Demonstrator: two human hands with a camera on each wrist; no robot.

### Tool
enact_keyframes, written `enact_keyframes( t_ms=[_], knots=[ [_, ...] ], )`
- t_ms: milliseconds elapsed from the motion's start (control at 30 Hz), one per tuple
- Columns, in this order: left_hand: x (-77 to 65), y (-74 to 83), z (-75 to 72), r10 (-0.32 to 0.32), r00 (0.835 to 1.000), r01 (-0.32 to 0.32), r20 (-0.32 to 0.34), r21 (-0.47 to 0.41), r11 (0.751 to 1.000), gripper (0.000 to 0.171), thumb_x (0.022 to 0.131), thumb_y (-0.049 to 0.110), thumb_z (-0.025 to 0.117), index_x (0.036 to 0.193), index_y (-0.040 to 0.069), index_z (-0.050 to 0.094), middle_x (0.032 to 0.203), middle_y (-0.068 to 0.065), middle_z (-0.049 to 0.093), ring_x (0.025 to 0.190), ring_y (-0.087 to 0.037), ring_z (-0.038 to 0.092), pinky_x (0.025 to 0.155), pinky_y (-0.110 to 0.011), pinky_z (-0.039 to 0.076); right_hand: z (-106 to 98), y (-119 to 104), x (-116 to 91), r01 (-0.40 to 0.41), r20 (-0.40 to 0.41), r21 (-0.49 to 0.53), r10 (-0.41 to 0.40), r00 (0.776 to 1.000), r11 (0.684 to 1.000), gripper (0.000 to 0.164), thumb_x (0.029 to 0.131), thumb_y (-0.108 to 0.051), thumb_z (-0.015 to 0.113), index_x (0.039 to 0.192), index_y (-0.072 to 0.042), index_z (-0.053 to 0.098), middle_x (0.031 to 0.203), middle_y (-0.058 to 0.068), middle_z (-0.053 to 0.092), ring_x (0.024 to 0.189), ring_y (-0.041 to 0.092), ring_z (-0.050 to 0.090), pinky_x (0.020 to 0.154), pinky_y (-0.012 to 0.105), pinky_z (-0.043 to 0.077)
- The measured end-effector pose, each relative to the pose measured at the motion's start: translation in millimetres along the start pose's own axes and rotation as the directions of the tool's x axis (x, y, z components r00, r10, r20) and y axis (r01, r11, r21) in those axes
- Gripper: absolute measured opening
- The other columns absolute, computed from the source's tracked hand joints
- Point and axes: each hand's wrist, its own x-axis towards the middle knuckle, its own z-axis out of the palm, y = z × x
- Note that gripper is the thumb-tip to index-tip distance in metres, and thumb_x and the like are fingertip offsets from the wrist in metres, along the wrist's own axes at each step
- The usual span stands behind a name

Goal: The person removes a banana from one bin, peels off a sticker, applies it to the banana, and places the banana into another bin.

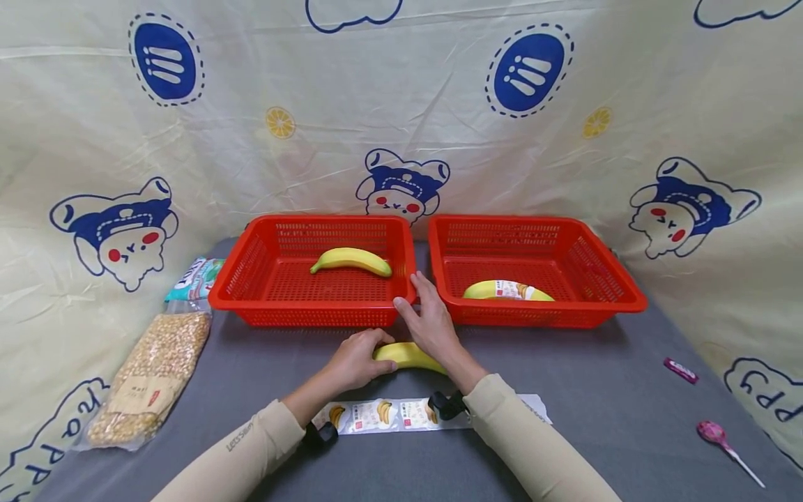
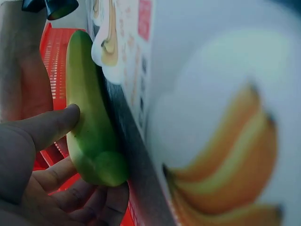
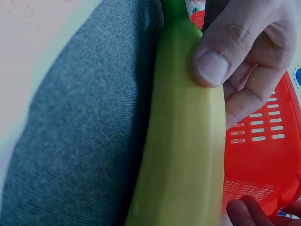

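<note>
Banana [image 1: 410, 355] sits midway between the left and right edges of the grey table [image 1: 596, 390]. Left basket [image 1: 314, 316] and right basket [image 1: 533, 316], both red, line the far edge. A kernel bag [image 1: 157, 373] lies at the left edge. The left hand [image 1: 359, 359] grips the banana's left end; the right hand [image 1: 433, 328], fingers straight, is by its right end. Toward the near edge lies a label strip [image 1: 401, 416]; by the right edge, a lollipop [image 1: 712, 431], then a purple sweet [image 1: 680, 370].
</note>
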Motion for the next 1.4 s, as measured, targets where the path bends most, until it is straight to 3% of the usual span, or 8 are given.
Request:
enact_keyframes(
  t_ms=[133, 533, 833, 1133, 1400],
  knots=[
    [0.1, 1.5, 2.4, 0.037, 0.999, -0.037, 0.002, 0.005, 0.999, 0.038, 0.078, 0.023, 0.075, 0.112, 0.008, 0.064, 0.101, -0.006, 0.066, 0.085, -0.015, 0.054, 0.076, -0.033, 0.042, 0, 0, 0, 0.013, -0.014, -0.003, -0.014, 1.0, 1.0, 0.066, 0.092, -0.035, 0.058, 0.146, -0.008, 0.032, 0.155, 0.008, 0.026, 0.132, 0.028, 0.044, 0.1, 0.042, 0.044],
    [-6.7, 3.5, -1.3, 0.051, 0.998, -0.05, -0.023, 0.063, 0.997, 0.043, 0.078, 0.028, 0.074, 0.115, 0.01, 0.063, 0.103, -0.006, 0.064, 0.094, -0.019, 0.054, 0.082, -0.038, 0.044, -4, -1, -2, -0.019, 0.038, -0.009, 0.02, 0.999, 1.0, 0.068, 0.091, -0.037, 0.057, 0.148, -0.011, 0.029, 0.157, 0.006, 0.024, 0.134, 0.029, 0.042, 0.102, 0.043, 0.043],
    [-25.7, 15.7, -20.8, 0.065, 0.991, -0.056, -0.114, 0.082, 0.995, 0.041, 0.078, 0.027, 0.074, 0.115, 0.013, 0.063, 0.106, -0.006, 0.062, 0.095, -0.018, 0.05, 0.078, -0.035, 0.043, -25, -8, -31, 0.074, 0.099, -0.035, -0.07, 0.993, 0.997, 0.07, 0.09, -0.03, 0.061, 0.148, -0.012, 0.026, 0.156, 0.006, 0.025, 0.126, 0.033, 0.051, 0.094, 0.046, 0.048],
    [-55.5, 18.8, -13.4, 0.1, 0.992, -0.093, -0.076, 0.081, 0.992, 0.038, 0.078, 0.026, 0.075, 0.113, 0.013, 0.065, 0.105, -0.002, 0.061, 0.094, -0.013, 0.046, 0.077, -0.031, 0.042, -45, 8, -75, 0.082, 0.152, -0.152, -0.059, 0.987, 0.985, 0.055, 0.083, -0.025, 0.07, 0.133, -0.017, 0.048, 0.122, 0.007, 0.056, 0.105, 0.021, 0.055, 0.087, 0.04, 0.051],
    [-73.1, 14.4, -0.5, 0.205, 0.978, -0.197, -0.045, 0.135, 0.971, 0.028, 0.075, 0.02, 0.075, 0.102, 0.012, 0.07, 0.093, 0.002, 0.059, 0.088, -0.012, 0.047, 0.075, -0.027, 0.043, -52, 24, -100, 0.12, 0.269, -0.248, -0.05, 0.962, 0.961, 0.04, 0.077, -0.025, 0.076, 0.114, -0.015, 0.063, 0.093, -0.002, 0.055, 0.082, 0.013, 0.05, 0.065, 0.019, 0.042]
  ],
)
